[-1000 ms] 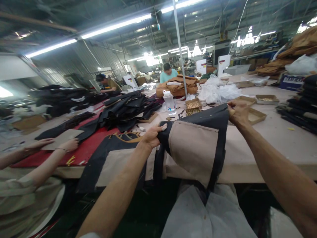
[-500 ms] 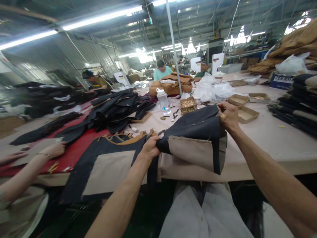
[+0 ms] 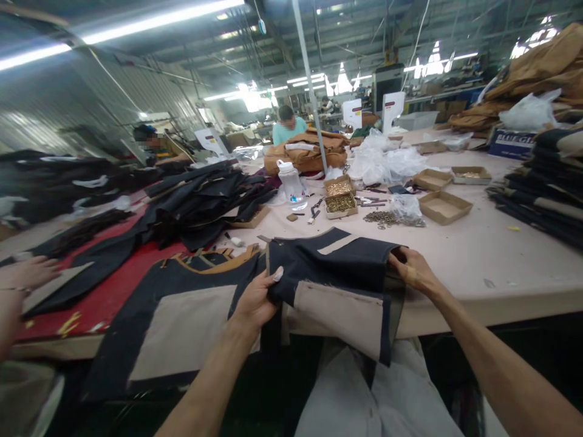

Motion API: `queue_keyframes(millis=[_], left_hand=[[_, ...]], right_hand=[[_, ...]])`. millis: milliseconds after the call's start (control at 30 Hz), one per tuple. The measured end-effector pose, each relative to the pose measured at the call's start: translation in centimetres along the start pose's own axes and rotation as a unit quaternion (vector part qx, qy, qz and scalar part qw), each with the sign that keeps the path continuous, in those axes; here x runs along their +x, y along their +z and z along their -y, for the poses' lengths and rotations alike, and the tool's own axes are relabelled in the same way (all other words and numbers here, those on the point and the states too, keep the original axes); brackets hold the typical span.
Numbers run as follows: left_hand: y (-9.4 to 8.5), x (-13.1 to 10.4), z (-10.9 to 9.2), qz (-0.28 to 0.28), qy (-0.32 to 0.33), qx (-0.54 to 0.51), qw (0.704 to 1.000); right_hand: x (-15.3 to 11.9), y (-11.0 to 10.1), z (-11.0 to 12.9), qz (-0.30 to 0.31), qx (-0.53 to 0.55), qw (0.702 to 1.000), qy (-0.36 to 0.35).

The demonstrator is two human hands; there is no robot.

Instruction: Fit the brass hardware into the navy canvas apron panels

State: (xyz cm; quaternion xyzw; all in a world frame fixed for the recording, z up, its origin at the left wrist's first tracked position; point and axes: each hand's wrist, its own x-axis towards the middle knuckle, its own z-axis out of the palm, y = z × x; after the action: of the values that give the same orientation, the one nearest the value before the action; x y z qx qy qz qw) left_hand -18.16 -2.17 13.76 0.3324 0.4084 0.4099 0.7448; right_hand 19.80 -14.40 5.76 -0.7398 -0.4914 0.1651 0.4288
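Note:
A dark cloth piece [image 3: 337,261] with a beige patch [image 3: 341,309] hangs partly over the table's front edge. My left hand [image 3: 257,300] pinches its left side, thumb on top. At its right edge my right hand [image 3: 412,270] grips the cloth between thumb and fingers; some fingertips are hidden by the fabric. Left of my left hand lies another dark piece [image 3: 195,279] with a beige patch [image 3: 182,331] and tan trim along its top, its lower part hanging off the table.
Behind the cloth are boxes of small metal parts [image 3: 340,203], loose rings [image 3: 381,218], a bottle [image 3: 291,182] and shallow boxes [image 3: 445,206]. Dark cloth piles [image 3: 200,200] stand left, folded ones [image 3: 542,188] right. Another person's hand [image 3: 31,273] is far left.
Both hands have lowered the cloth toward me, uncovering the loose rings behind it, and it now spreads flatter. The other person's hand has moved left. The view has shifted slightly.

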Motion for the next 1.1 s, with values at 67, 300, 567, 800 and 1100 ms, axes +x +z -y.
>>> queue_keyframes(millis=[67, 300, 567, 800, 1100], left_hand=[[-0.3, -1.2, -0.3, 0.003, 0.005, 0.023, 1.000], [-2.4, -1.0, -0.7, -0.172, 0.109, 0.300, 0.932], [10.1, -7.6, 3.2, 0.194, 0.412, 0.543, 0.705], [17.0, -2.5, 11.0, 0.415, 0.449, 0.699, 0.370], [16.9, 3.8, 5.9, 0.307, 0.254, 0.752, 0.525]], right_hand=[[0.5, -0.4, 0.1, 0.057, 0.002, 0.998, 0.012], [3.2, 0.1, 2.7, 0.120, -0.119, 0.984, 0.049], [4.3, 1.7, 5.9, 0.143, -0.218, 0.962, 0.082], [4.0, 1.5, 6.3, 0.143, -0.227, 0.959, 0.091], [1.3, -1.5, 1.1, 0.170, -0.026, 0.985, 0.026]])
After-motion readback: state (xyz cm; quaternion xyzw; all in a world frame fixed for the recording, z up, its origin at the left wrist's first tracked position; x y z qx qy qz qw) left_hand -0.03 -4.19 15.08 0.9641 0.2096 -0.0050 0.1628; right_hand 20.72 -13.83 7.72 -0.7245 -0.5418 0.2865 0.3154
